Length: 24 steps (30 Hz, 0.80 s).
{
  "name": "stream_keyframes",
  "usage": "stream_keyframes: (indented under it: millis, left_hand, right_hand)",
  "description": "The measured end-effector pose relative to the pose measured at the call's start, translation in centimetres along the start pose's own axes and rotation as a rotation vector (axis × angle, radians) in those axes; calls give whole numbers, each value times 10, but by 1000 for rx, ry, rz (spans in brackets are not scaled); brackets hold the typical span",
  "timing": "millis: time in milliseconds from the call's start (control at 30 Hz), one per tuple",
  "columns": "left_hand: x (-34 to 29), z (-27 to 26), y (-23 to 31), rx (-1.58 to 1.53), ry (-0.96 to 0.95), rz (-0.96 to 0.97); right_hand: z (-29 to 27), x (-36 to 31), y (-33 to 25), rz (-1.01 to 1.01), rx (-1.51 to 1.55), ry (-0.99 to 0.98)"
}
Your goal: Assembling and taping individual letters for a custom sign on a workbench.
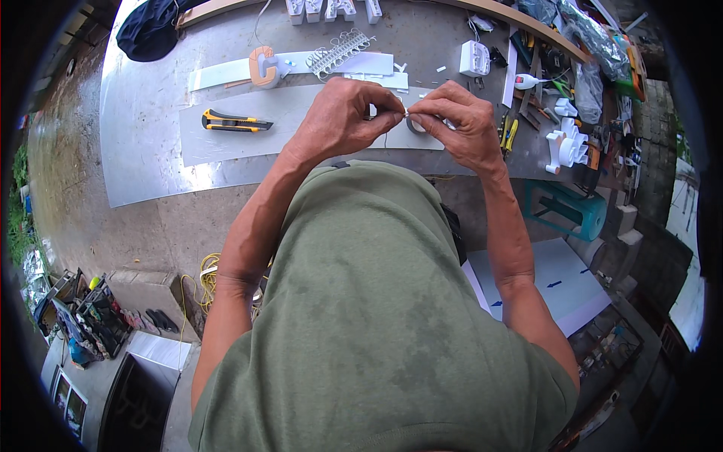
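Note:
Over the near part of the metal table, my left hand (348,119) and my right hand (461,124) meet fingertip to fingertip. Both are closed in a pinch on a thin wire, with a tiny white bit (407,114) showing between them. A dark length of the wire (386,140) dangles under my left fingers. Partly hidden behind my right fingers is a small round roll (416,126). Left of my hands, a yellow and black utility knife (235,120) lies on a grey sheet (197,139). A string of white LED modules (340,51) rests beyond my left hand.
An orange-faced letter block (263,68) stands on a white strip (215,77). White letter blocks (331,9) line the far edge; another (474,58) sits at right. Screwdrivers (511,135), a glue gun (529,80) and white letter shapes (566,147) crowd the right side. A teal stool (593,215) stands below.

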<state>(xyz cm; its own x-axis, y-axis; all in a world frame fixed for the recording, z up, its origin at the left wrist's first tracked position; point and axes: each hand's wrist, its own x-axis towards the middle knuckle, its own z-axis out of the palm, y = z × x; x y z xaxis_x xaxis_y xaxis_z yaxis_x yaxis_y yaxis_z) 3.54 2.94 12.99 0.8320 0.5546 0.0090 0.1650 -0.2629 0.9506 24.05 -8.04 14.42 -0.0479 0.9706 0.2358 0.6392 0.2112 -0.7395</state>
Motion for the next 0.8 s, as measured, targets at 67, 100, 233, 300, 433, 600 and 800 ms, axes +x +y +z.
stream_keyframes:
  millis: [67,100,233,300,433,600,800]
  left_hand:
    - [1,0,1,7,1,-6]
    - [1,0,1,15,2,-10]
    - [0,3,-4,-11,-19,-14]
    - [2,1,-1,-4,-31,5]
    - [4,5,5,-73,4,-12]
    - [2,12,-4,-184,13,-123]
    - [-3,22,0,-221,153,8]
  right_hand:
    - [0,-1,0,28,22,-1]
    - [0,-1,0,36,22,-5]
    - [-1,-1,-1,7,-4,-14]
    - [-2,-1,-1,22,-9,-9]
    - [-1,1,-5,77,-2,35]
    - [4,-2,-8,99,21,80]
    - [9,-7,-8,77,25,131]
